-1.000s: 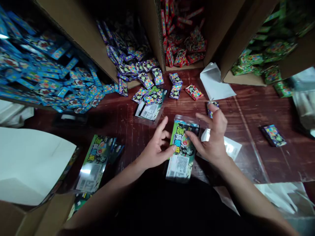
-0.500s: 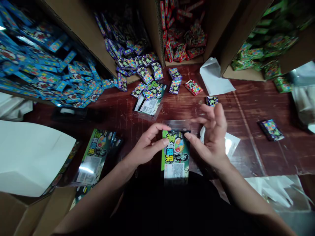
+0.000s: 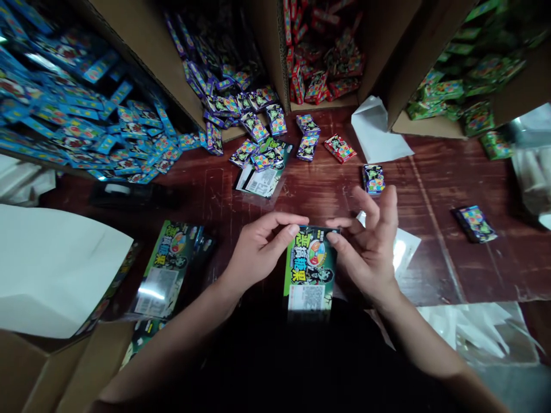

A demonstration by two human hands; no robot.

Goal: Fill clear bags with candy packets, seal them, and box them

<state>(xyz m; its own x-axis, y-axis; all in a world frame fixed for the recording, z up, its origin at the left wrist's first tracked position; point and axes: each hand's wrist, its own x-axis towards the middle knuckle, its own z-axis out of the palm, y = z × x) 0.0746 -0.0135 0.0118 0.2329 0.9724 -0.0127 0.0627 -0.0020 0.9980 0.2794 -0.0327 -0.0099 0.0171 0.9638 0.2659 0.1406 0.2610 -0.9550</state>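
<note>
A flat green-and-black candy packet (image 3: 310, 269) in clear plastic, with a white label near its lower end, is held upright against my dark clothing. My left hand (image 3: 263, 244) pinches its top left edge between thumb and fingers. At the top right corner, my right hand (image 3: 368, 246) grips the packet with thumb and index finger, the other fingers raised. Its clear top flap is not visible above the printed card. Beyond my right fingers lies a small purple candy box (image 3: 373, 179). A similar stack of packets (image 3: 163, 267) rests on the left.
Cardboard bins hold blue (image 3: 124, 135), purple (image 3: 224, 106), red (image 3: 316, 86) and green (image 3: 443, 92) candy boxes along the back. Several loose boxes lie on another packet (image 3: 262, 182). White paper (image 3: 381, 137) lies near the bins; an open carton (image 3: 77, 367) stands at front left.
The clear flap that stood above the packet's top edge is now folded out of sight. My left fingers have slid right along that edge, and both hands have drawn closer to it.
</note>
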